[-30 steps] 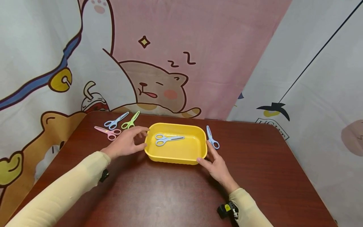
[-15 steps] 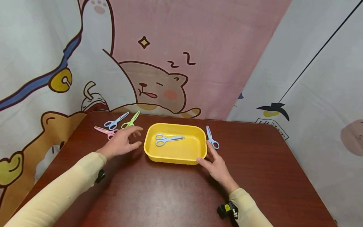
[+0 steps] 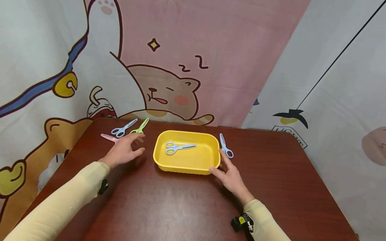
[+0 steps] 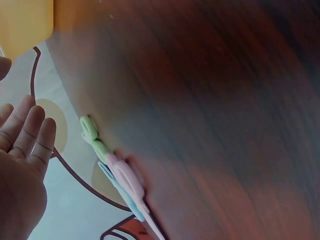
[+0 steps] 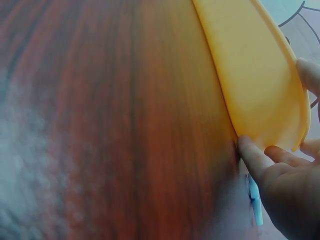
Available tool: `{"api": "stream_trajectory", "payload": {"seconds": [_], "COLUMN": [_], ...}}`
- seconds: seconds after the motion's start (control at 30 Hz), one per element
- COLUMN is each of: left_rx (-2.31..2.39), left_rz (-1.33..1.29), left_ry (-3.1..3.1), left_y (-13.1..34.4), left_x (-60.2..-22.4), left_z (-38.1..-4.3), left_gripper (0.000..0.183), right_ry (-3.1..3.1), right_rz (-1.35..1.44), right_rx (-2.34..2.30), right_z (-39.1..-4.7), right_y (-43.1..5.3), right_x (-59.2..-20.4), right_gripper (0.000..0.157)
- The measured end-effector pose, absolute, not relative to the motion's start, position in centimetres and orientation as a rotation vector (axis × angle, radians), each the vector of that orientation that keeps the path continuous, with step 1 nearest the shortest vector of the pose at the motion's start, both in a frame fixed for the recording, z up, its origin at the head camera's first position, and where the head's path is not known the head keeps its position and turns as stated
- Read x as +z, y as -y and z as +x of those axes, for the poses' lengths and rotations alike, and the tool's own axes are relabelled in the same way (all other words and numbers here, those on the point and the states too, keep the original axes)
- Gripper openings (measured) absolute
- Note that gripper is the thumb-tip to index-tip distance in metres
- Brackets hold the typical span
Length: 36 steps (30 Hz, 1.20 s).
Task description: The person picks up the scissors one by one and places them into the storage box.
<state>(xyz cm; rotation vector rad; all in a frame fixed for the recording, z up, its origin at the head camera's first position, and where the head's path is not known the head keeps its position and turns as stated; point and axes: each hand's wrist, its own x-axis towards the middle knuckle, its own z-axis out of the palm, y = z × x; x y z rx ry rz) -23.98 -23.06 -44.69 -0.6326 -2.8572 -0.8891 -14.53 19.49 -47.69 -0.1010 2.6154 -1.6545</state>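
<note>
A yellow tray [image 3: 187, 169] stands on the table, with blue scissors [image 3: 180, 148] lying in it. My right hand [image 3: 231, 179] holds the tray's right front corner, thumb at the rim and fingers against the outer wall in the right wrist view. Left of the tray and apart from it, my left hand [image 3: 123, 150] hovers with its fingers spread loosely, holding nothing. Nearest to it are pink scissors [image 3: 109, 137], partly hidden behind the hand in the head view, and green scissors [image 3: 141, 126]. Other blue scissors [image 3: 123, 128] lie just behind.
One more pair of blue scissors [image 3: 224, 147] lies just right of the tray, near my right fingers. The dark wooden table [image 3: 169, 207] reaches back to a patterned cloth [image 3: 235, 60] hanging behind it.
My left hand has let go of the tray's left end and moved left, toward the pink and green scissors. The right hand and the tray stay nearly where they were.
</note>
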Motion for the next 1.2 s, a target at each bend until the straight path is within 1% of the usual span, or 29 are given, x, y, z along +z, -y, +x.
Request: {"api": "stream_trajectory", "payload": {"seconds": [0.63,1.2], "left_rx": [-0.862,-0.841], "left_rz": [-0.439,-0.373], "left_ry": [2.928,2.934], "left_y": [25.8,27.7], "left_x": [-45.4,-46.0], "left_z": [-24.3,-24.6], "left_gripper": [0.056,0.047], "right_ry": [-2.617,-2.609], "right_rz": [-0.106,-0.116], "right_rx": [-1.652,-1.675], "right_z": [-14.4,-14.4], "right_y": [-19.4,-19.4], "right_x": [-47.6,-47.9], "right_gripper": [0.088,0.087]}}
